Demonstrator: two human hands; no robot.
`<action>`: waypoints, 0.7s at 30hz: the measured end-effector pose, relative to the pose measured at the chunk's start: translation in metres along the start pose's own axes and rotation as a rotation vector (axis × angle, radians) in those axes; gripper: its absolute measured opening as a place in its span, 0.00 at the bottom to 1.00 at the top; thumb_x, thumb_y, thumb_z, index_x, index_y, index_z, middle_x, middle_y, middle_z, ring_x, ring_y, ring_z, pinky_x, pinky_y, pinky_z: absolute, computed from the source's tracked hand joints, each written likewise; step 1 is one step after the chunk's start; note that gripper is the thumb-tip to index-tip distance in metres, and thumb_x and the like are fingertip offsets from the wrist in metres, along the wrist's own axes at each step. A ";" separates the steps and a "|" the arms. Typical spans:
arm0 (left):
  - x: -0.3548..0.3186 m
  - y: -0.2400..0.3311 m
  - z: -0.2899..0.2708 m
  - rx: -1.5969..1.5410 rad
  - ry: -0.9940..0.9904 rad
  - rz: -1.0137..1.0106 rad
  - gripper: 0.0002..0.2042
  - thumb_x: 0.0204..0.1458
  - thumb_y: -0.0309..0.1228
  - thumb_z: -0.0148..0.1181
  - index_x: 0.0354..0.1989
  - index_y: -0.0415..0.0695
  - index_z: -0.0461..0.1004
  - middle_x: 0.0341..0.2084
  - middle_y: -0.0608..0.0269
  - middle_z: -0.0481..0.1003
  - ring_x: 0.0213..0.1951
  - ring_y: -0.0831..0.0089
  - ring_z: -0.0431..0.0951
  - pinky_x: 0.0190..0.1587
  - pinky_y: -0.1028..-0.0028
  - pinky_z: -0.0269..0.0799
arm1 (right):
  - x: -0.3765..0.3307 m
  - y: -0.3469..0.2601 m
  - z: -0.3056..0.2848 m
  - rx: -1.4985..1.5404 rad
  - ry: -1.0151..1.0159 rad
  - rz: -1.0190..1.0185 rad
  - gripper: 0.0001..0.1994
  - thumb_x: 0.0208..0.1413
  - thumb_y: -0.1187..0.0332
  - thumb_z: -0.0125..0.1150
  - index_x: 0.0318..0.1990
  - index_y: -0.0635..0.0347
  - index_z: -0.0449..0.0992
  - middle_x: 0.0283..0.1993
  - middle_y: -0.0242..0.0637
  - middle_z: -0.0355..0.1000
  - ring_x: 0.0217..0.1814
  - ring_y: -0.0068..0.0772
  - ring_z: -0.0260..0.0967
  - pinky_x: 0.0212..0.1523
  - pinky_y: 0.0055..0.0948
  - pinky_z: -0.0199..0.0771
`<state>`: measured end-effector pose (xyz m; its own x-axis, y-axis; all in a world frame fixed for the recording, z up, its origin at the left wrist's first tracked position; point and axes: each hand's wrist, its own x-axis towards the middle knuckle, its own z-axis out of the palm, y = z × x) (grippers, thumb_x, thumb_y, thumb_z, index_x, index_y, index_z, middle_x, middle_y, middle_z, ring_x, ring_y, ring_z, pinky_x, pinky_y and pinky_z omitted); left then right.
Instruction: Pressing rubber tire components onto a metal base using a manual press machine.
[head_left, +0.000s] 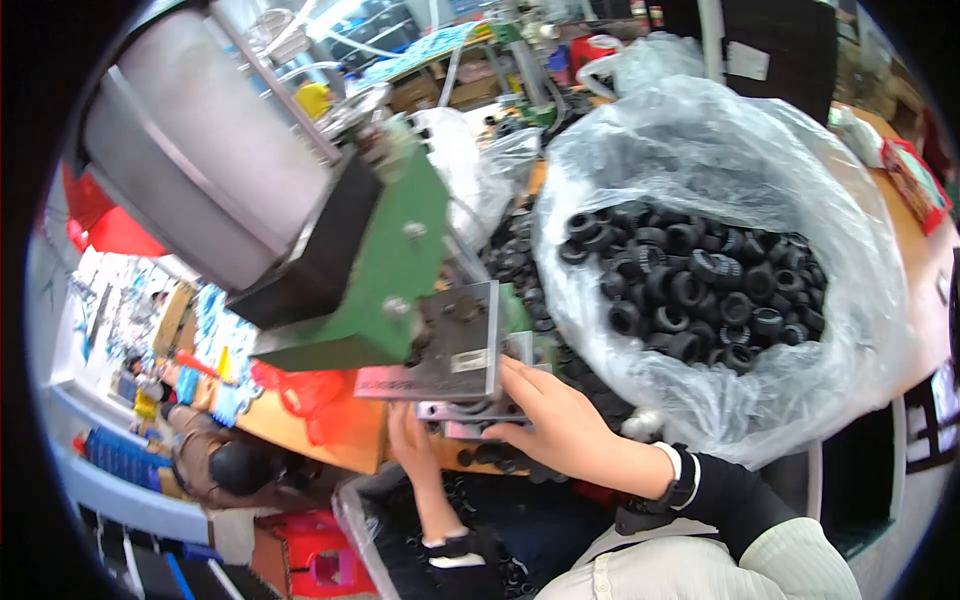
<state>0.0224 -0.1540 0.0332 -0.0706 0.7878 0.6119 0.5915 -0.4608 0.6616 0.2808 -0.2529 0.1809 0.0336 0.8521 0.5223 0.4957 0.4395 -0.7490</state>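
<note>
A green press with a big silver cylinder slants in from the upper left. On its front is a square metal block. Just beneath this block sits a lower metal plate. My left hand is at the plate's left end, its fingers pointing upward and the tips partly hidden under the block. At the plate's right end is my right hand, thumb along the front edge and fingers bent over the side. Both hands appear closed on the plate; what lies inside it is hidden.
A large clear plastic bag full of small black ring-shaped parts stands to the right. More black parts lie loose beside the press. A red plastic bag rests on the wooden table. A person sits at the left.
</note>
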 end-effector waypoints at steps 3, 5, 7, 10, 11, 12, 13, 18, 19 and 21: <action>0.017 -0.026 0.031 -0.410 -0.282 -0.402 0.13 0.58 0.27 0.49 0.47 0.35 0.72 0.44 0.52 0.75 0.47 0.62 0.74 0.51 0.66 0.67 | -0.021 0.015 -0.056 -0.184 0.128 0.012 0.28 0.46 0.66 0.70 0.55 0.62 0.68 0.59 0.47 0.65 0.59 0.49 0.65 0.56 0.38 0.68; 0.067 -0.028 0.054 -0.328 -0.332 -0.391 0.13 0.58 0.27 0.49 0.47 0.35 0.72 0.43 0.52 0.75 0.47 0.63 0.74 0.51 0.67 0.67 | -0.020 0.051 -0.085 -0.418 0.212 0.067 0.29 0.44 0.68 0.70 0.56 0.61 0.67 0.60 0.49 0.63 0.60 0.51 0.63 0.58 0.40 0.65; 0.052 -0.056 0.056 -0.258 -0.404 -0.372 0.13 0.58 0.28 0.49 0.47 0.35 0.72 0.43 0.53 0.75 0.46 0.64 0.74 0.50 0.67 0.68 | -0.010 0.088 -0.115 -0.702 0.211 0.208 0.32 0.40 0.70 0.70 0.57 0.58 0.66 0.64 0.52 0.56 0.62 0.55 0.57 0.60 0.43 0.62; 0.061 -0.056 0.070 -0.152 -0.469 -0.290 0.13 0.58 0.28 0.48 0.47 0.35 0.72 0.42 0.54 0.75 0.45 0.65 0.74 0.49 0.68 0.68 | -0.013 0.123 -0.141 -0.938 0.098 0.460 0.36 0.36 0.72 0.72 0.58 0.50 0.67 0.70 0.51 0.43 0.67 0.57 0.47 0.62 0.48 0.57; 0.059 -0.056 0.079 -0.116 -0.489 -0.259 0.13 0.58 0.28 0.48 0.47 0.35 0.72 0.42 0.55 0.75 0.45 0.65 0.74 0.48 0.68 0.68 | -0.014 0.133 -0.148 -0.888 0.140 0.456 0.36 0.34 0.70 0.74 0.57 0.47 0.68 0.70 0.50 0.42 0.68 0.57 0.46 0.62 0.49 0.56; 0.051 -0.055 0.084 -0.078 -0.506 -0.227 0.13 0.58 0.28 0.48 0.47 0.35 0.72 0.41 0.55 0.75 0.44 0.65 0.74 0.48 0.68 0.68 | -0.017 0.136 -0.156 -0.899 0.152 0.455 0.36 0.34 0.70 0.74 0.57 0.47 0.68 0.70 0.50 0.42 0.68 0.57 0.46 0.62 0.49 0.56; 0.046 -0.054 0.078 -0.021 -0.513 -0.205 0.13 0.58 0.28 0.48 0.47 0.35 0.72 0.41 0.55 0.75 0.44 0.66 0.74 0.48 0.68 0.69 | -0.020 0.136 -0.153 -0.924 0.170 0.393 0.35 0.33 0.70 0.74 0.56 0.48 0.69 0.70 0.50 0.43 0.69 0.57 0.46 0.63 0.49 0.56; 0.050 -0.054 0.060 0.282 -0.525 -0.124 0.13 0.58 0.28 0.48 0.47 0.35 0.72 0.40 0.57 0.75 0.42 0.67 0.74 0.46 0.69 0.69 | -0.032 0.107 -0.150 -0.621 0.396 0.175 0.32 0.40 0.67 0.73 0.56 0.57 0.67 0.64 0.50 0.56 0.64 0.54 0.55 0.63 0.41 0.58; 0.050 -0.052 0.053 0.351 -0.524 -0.119 0.13 0.58 0.28 0.48 0.47 0.35 0.72 0.39 0.58 0.75 0.42 0.68 0.74 0.45 0.69 0.69 | -0.041 0.110 -0.150 -0.352 0.444 0.256 0.31 0.45 0.67 0.71 0.57 0.61 0.65 0.58 0.48 0.63 0.58 0.45 0.64 0.56 0.34 0.66; 0.062 -0.036 0.049 0.491 -0.523 -0.105 0.13 0.58 0.28 0.47 0.47 0.35 0.72 0.39 0.58 0.75 0.41 0.68 0.75 0.45 0.70 0.70 | -0.053 0.100 -0.157 -0.086 0.441 0.307 0.28 0.48 0.71 0.68 0.57 0.60 0.65 0.52 0.41 0.65 0.49 0.30 0.65 0.43 0.24 0.69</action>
<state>0.0362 -0.0686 0.0256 0.1744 0.9668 0.1869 0.9040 -0.2324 0.3587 0.4645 -0.2991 0.1421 0.5399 0.7295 0.4199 0.4746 0.1482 -0.8676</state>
